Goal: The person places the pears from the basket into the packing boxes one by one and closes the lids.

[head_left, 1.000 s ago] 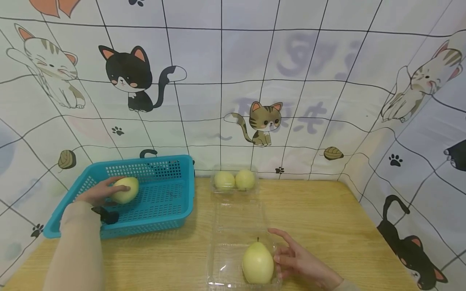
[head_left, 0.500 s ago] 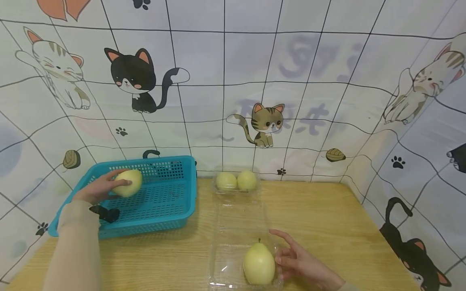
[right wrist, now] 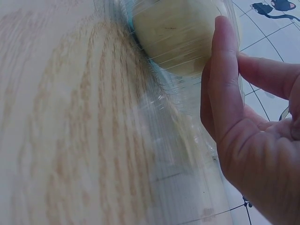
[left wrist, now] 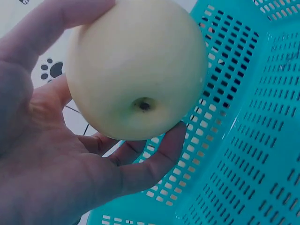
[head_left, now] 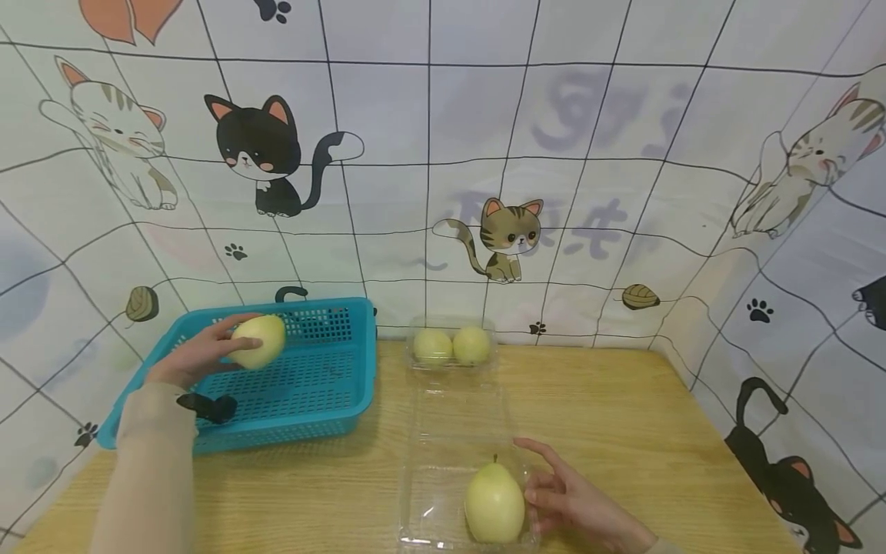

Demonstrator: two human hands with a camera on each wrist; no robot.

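My left hand (head_left: 206, 355) grips a pale yellow pear (head_left: 261, 341) above the blue-green plastic basket (head_left: 291, 422). In the left wrist view the fingers wrap the sides of this pear (left wrist: 136, 61), and a dark pit shows on its near face. My right hand (head_left: 577, 500) touches the right wall of an open clear plastic box (head_left: 431, 492), its index finger stretched out. Another pear (head_left: 494, 504), stem up, stands in the right side of that box. The right wrist view shows digits of the right hand (right wrist: 253, 126) against the clear wall, with a pear (right wrist: 176, 35) behind it.
Behind the open box sits a second clear box (head_left: 453, 322) with two yellow fruits (head_left: 433, 346) in it. A wooden tabletop (head_left: 595, 415) lies beneath. A cat-print cloth (head_left: 388, 115) covers the walls behind and at the sides.
My left hand has lifted the pear up from the basket and moved it a little to the right. The right hand keeps its place at the box.
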